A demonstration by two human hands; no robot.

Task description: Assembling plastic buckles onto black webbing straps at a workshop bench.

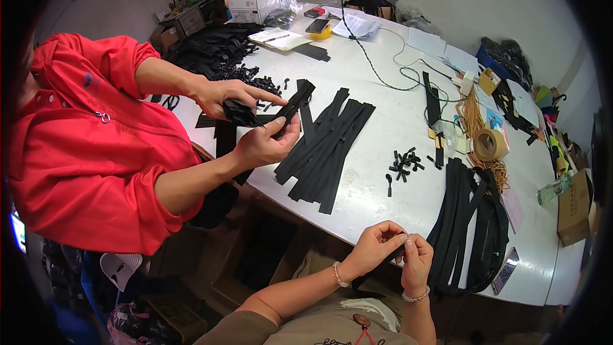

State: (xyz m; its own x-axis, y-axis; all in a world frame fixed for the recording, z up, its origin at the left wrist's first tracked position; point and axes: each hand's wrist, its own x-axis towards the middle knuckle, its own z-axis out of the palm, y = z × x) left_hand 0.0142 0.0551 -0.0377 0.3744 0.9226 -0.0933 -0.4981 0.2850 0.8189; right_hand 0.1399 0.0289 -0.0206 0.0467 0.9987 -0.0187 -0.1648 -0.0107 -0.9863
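Close to the table's front edge, my left hand (377,244) and my right hand (417,260) meet with fingertips pinched. Between them is a dark piece that looks like the end of a black zipper strip (398,253); the fingers hide most of it, and a small part may be hidden there too. Right of my hands lie long black zipper strips (449,217) bunched side by side, with a black bag-like piece with a zipper (488,236) beside them. A little pile of black zipper pulls (403,163) lies ahead of my hands, one pull apart from it.
At the left, a person in red (96,153) holds black strips (295,102) over the white table (383,211). A fanned stack of zipper strips (329,147) lies before them. Tape roll (489,145), orange cords (472,115), phone (506,271) and cardboard box (576,207) stand right.
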